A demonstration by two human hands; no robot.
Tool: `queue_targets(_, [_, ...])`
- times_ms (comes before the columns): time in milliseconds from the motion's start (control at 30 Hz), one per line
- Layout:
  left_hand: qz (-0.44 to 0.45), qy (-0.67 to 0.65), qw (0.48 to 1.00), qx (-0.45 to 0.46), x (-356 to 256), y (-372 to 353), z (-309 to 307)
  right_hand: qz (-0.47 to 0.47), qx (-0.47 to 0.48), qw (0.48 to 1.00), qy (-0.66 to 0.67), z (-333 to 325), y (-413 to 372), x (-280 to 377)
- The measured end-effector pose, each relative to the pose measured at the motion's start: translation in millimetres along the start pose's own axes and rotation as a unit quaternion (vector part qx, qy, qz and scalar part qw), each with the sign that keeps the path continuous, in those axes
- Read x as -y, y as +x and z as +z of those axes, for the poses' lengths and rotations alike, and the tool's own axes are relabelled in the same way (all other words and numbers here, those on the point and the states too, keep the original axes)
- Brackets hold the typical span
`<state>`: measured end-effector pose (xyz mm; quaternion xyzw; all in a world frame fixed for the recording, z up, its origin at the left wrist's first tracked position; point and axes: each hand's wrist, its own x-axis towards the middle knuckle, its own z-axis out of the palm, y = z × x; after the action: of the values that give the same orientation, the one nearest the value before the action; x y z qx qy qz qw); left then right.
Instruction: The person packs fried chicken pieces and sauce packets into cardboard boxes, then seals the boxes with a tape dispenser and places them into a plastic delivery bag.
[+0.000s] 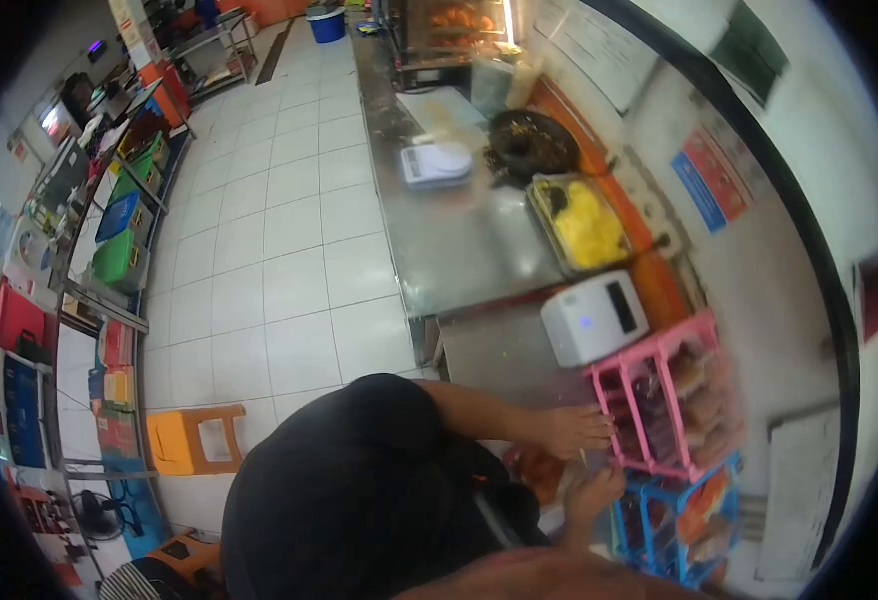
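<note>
My left hand (574, 432) reaches across from a black sleeve (389, 410), its fingers drawn together beside the pink rack (667, 400). Just below it my right hand (596, 491) is closed, close to the blue rack (681, 520). Between the two hands a thin pale sliver (583, 456) shows; what either hand grips is too small and blurred to name. Reddish-orange material (539, 472) lies under and beside my hands, partly hidden by my arms. Wrapped brownish packets fill the pink rack, and orange packets the blue one.
Beyond the racks stands a white boxy device (595, 318) with a blue light. Along the steel counter (439, 240) are a tray of yellow food (589, 225), a dark wok (534, 143) and a white scale (436, 163). An orange stool (196, 440) is on the tiled floor.
</note>
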<state>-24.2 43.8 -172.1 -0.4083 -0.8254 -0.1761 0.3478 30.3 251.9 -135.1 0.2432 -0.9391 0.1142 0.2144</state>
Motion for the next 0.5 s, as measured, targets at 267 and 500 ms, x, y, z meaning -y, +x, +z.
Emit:
queue_targets(267, [-0.337, 0.273, 0.878, -0.201, 386, -146, -376, 0.153, 0.210, 0.964, 0.050, 31, 89, 182])
queue_targets(500, [-0.251, 0.389, 0.835, -0.296, 705, -164, -613, 0.221, 0.304, 0.922, 0.094, 110, 229, 278])
